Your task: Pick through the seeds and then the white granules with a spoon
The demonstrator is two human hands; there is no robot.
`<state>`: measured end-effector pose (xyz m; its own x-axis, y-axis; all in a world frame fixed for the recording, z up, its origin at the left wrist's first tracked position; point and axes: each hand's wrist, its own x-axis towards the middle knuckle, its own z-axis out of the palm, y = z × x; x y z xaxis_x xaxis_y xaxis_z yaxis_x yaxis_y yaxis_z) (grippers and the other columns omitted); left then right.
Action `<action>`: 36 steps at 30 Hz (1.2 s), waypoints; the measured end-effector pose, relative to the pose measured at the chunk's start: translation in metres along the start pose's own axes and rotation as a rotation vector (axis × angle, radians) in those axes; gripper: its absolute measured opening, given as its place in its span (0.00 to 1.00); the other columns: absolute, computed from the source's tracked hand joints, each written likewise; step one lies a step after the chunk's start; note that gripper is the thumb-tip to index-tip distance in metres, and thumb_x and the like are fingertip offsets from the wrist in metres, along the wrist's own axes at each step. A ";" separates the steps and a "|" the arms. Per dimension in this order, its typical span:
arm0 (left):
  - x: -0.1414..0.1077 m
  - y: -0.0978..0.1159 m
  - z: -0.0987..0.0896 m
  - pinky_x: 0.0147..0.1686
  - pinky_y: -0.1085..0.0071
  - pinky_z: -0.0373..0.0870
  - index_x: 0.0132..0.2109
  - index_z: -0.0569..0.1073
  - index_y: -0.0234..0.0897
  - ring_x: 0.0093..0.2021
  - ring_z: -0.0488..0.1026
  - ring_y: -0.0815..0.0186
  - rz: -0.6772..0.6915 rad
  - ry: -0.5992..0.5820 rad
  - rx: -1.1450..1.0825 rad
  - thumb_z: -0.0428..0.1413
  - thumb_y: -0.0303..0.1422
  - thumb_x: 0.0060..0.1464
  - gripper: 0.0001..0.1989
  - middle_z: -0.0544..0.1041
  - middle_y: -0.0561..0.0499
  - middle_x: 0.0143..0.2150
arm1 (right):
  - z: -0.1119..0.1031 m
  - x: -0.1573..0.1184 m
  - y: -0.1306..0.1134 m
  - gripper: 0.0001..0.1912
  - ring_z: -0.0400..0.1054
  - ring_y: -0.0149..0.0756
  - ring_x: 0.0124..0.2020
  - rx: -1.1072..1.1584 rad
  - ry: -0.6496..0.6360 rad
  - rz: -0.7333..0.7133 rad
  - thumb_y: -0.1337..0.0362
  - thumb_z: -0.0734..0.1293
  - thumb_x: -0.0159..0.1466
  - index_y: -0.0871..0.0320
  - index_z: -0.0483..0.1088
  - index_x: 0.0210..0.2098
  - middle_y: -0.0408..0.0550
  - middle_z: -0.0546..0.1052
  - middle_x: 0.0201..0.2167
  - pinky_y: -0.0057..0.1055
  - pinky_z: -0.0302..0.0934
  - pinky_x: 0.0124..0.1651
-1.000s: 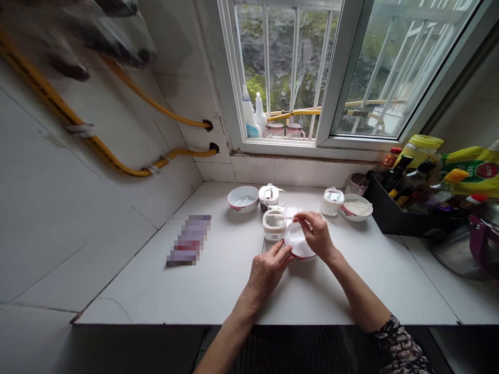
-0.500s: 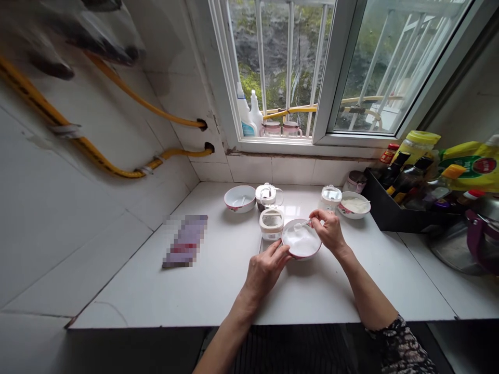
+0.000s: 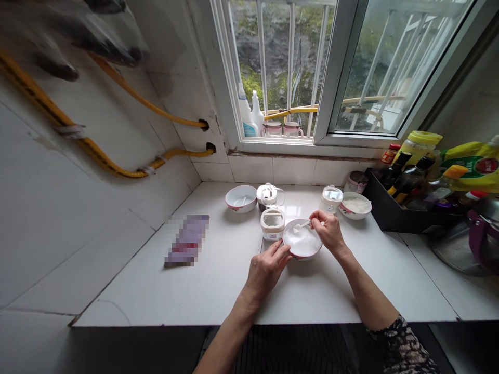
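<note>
A bowl (image 3: 304, 244) of white granules, with a reddish rim pattern, stands on the white counter. My left hand (image 3: 268, 262) grips its near left side, fingers on the rim. In my right hand (image 3: 326, 228), pinched between thumb and fingers, is a small white spoon (image 3: 300, 225) whose head lies at the granules. Touching or very near the bowl's left is a square clear jar (image 3: 272, 224) with a pale rim. Behind that sits another lidded jar (image 3: 267, 195) with dark contents. A third jar (image 3: 332, 198) stands behind my right hand.
Another bowl (image 3: 240, 199) with a spoon sits back left; a bowl of white stuff (image 3: 355, 205) sits back right. A black box (image 3: 405, 221) of bottles and a glass-lidded pot (image 3: 460, 249) occupy the right. A blurred purple item (image 3: 187, 241) lies left. The counter's front edge is near my forearms.
The spoon's head has shifted slightly left over the granules. Both hands keep their hold, and the whole view has moved a little.
</note>
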<state>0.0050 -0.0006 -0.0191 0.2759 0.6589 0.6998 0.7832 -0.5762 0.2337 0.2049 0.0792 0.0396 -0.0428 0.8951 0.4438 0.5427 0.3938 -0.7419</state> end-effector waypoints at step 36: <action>-0.001 -0.001 0.002 0.26 0.77 0.71 0.48 0.77 0.40 0.33 0.80 0.67 0.004 0.009 0.023 0.51 0.34 0.66 0.11 0.80 0.43 0.49 | 0.019 0.001 -0.019 0.10 0.73 0.38 0.30 0.527 0.040 0.134 0.56 0.66 0.59 0.56 0.72 0.34 0.47 0.78 0.27 0.36 0.65 0.38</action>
<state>0.0048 0.0003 -0.0212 0.2742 0.6525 0.7065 0.7946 -0.5675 0.2157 0.1786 0.0766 0.0449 0.0350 0.9400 0.3394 0.0466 0.3377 -0.9401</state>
